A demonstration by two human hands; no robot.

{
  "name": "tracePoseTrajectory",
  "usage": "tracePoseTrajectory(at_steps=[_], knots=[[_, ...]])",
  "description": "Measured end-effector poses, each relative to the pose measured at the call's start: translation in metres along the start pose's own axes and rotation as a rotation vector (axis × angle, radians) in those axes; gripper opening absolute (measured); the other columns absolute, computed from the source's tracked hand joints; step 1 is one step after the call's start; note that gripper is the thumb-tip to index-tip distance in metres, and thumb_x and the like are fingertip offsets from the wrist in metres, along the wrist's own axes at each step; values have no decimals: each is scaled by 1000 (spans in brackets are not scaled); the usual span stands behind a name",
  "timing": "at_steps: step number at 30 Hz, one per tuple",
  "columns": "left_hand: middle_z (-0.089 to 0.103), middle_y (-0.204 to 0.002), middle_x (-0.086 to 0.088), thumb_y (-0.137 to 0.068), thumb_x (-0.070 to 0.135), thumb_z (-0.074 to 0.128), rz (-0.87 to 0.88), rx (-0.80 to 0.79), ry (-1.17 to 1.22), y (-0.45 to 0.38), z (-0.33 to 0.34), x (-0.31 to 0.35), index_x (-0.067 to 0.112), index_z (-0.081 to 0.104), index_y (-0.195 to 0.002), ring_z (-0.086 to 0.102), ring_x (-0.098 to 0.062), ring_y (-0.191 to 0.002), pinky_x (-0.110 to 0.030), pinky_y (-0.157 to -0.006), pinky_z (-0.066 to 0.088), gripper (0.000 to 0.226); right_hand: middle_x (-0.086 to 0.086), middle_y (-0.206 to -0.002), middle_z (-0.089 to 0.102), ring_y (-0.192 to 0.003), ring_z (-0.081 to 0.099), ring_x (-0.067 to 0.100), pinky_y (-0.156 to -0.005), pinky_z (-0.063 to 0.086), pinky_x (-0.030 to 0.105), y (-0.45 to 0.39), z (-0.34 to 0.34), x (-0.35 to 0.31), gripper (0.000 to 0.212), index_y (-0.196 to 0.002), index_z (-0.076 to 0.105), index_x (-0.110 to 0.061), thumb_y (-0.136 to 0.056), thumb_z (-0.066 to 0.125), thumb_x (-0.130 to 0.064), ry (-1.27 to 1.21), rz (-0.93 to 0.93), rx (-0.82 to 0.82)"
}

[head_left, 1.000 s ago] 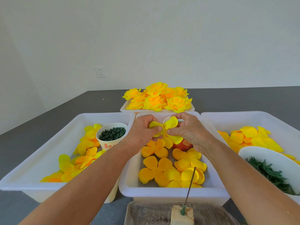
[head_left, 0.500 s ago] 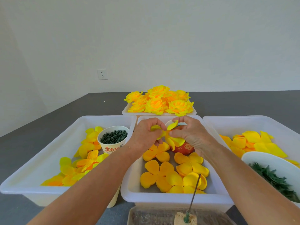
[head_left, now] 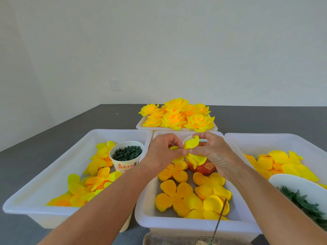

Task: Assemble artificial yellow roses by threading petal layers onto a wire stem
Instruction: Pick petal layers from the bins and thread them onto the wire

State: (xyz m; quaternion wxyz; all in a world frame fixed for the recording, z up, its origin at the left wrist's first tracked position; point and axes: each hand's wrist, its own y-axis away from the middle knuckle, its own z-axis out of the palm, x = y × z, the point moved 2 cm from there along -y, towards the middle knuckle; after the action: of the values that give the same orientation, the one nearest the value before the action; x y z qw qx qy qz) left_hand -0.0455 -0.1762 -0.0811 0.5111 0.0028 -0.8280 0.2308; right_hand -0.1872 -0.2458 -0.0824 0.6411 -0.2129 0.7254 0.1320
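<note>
Petal layer between both hands' fingers.

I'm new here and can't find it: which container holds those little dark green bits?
Start at the big white tray on the left. At its back right corner stands a paper cup with red lettering. Unlike the loose yellow petals around it, it is heaped with small dark green pieces.

Bare bench open at far left. Three white bins crowd the front: left bin, middle bin, right bin. Wire stem stands upright near the front edge.
</note>
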Motion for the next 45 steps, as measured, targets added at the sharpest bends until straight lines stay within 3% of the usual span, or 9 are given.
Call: tracePoseTrajectory(at_steps=[3,9,15,18,23,29,35,42,45], knots=[[64,-82,-27,-75,2,74,16,31,-52,0,-2,2,19,59,-66,53,-22,-65,-34,-56,48,24,0,-90,69,-84,62,13,-70,48,26,1,0,-1,42,-106,61,-19,-71,76,-1,9,-2,13],[67,-85,-18,-76,7,74,13,93,-130,0,-2,2,16,65,-76,62,-34,-75,-43,-57,52,14,7,-94,69,-88,60,17,-71,44,28,3,0,-4,43,-108,60,-21,-72,75,-2,38,-5,12],[60,-66,11,-83,11,67,25,51,-243,-1,1,1,22,69,-82,54,-5,-51,-27,-50,51,11,5,-97,71,-94,62,18,-71,45,26,5,3,-5,42,-111,60,-20,-74,74,-4,39,-26,-46],[57,-51,12,-86,12,63,-3,11,-189,0,1,2,16,69,-78,52,-1,-42,-18,-43,46,11,-1,-96,71,-96,64,19,-79,48,31,5,3,-6,39,-110,61,-17,-75,73,-4,11,-50,-43],[54,-46,7,-89,8,57,-88,-75,-21,2,2,2,20,64,-72,52,-3,-41,-18,-42,44,22,8,-92,73,-94,65,24,-84,48,36,6,4,-7,38,-110,60,-22,-77,71,-6,29,-73,-63],[57,-45,8,-94,17,54,-70,-140,57,3,4,3,16,64,-76,54,-2,-44,-16,-44,45,20,5,-86,73,-81,67,7,-69,45,21,9,6,-9,40,-114,56,-23,-78,74,-23,46,-126,-78],[54,-44,8,-93,16,55,-99,-129,47,1,4,0,16,62,-71,53,-5,-44,-18,-45,44,22,-2,-74,71,-71,66,2,-61,47,13,6,5,-5,35,-108,57,-27,-78,74,-19,71,-167,-55],[53,-40,9,-91,9,55,-114,-82,-39,-1,5,-1,16,60,-68,50,-2,-39,-18,-42,43,25,-3,-87,72,-84,67,7,-63,46,13,6,2,-5,45,-112,58,-28,-73,79,-18,211,-257,56],[52,-39,10,-90,8,56,-124,-72,-63,-2,5,-2,18,60,-68,48,-2,-37,-17,-42,43,24,2,-96,70,-92,65,13,-77,52,25,5,3,-4,50,-118,59,-23,-73,78,-15,289,-286,84]])
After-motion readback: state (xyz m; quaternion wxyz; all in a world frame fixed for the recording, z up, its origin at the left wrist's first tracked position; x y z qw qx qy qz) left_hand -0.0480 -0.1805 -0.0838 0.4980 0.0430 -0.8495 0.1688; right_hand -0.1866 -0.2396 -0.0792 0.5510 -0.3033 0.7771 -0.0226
